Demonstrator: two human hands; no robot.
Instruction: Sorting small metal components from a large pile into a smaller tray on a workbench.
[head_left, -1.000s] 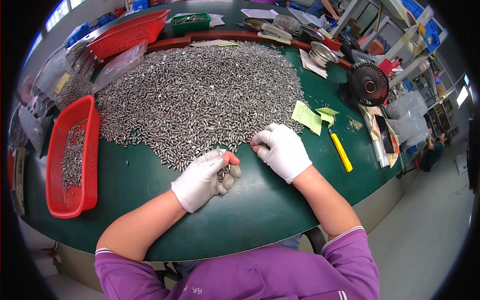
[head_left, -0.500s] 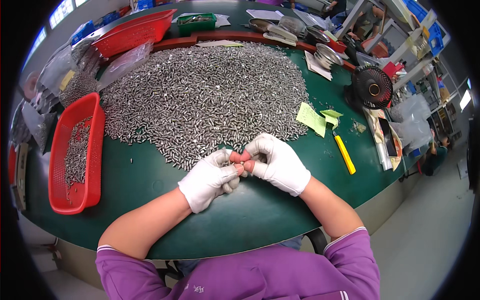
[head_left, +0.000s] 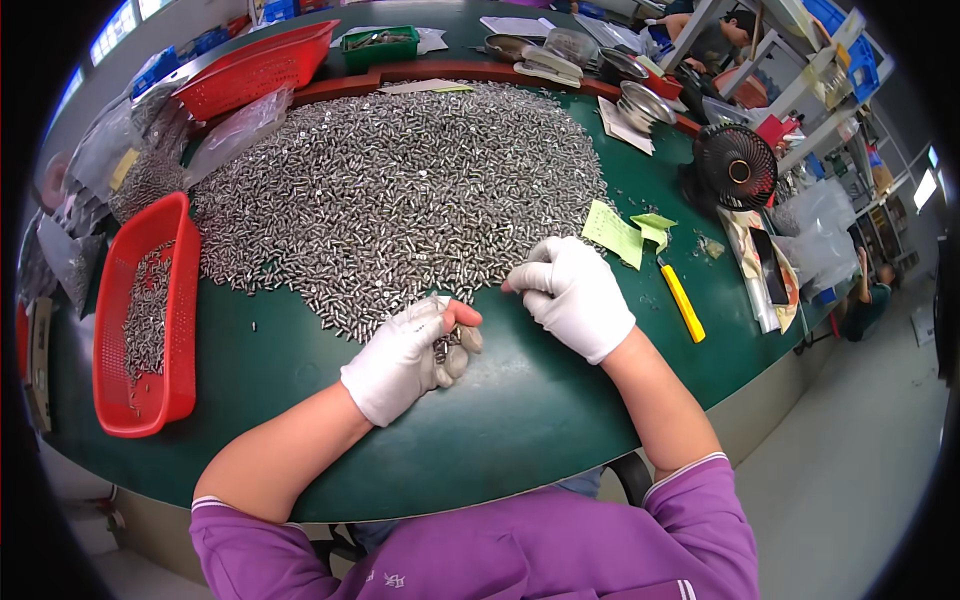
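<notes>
Metal pieces [head_left: 400, 190], small, cylindrical and dull silver, lie heaped in a wide, grainy mound across the far half of a smooth dark-green table [head_left: 520, 420] with a curved front edge. Both hands wear white knitted gloves with a soft, slightly fuzzy weave. The left hand [head_left: 405, 355] rests on the bare green surface just in front of the mound's near edge, its fingers curled closed around a small clutch of the same metal pieces; a few glint between the fingertips, and the glove tips there look grey and worn. The right hand [head_left: 575, 295] sits at the near right edge of the mound, fingers bent inward and touching the outermost pieces; whether it pinches one I cannot tell. The two hands are near each other but apart.

At the left stands a long red plastic basket [head_left: 180, 300] with perforated mesh walls, holding a thin layer of the metal pieces. Right of the right hand lie pale green paper slips [head_left: 615, 232] and a slim yellow utility knife [head_left: 684, 304]. Further right stands a small black round fan [head_left: 735, 165] with a wire grille. A second red basket [head_left: 255, 70] sits at the far left, beside clear, crinkled plastic bags [head_left: 235, 130].
</notes>
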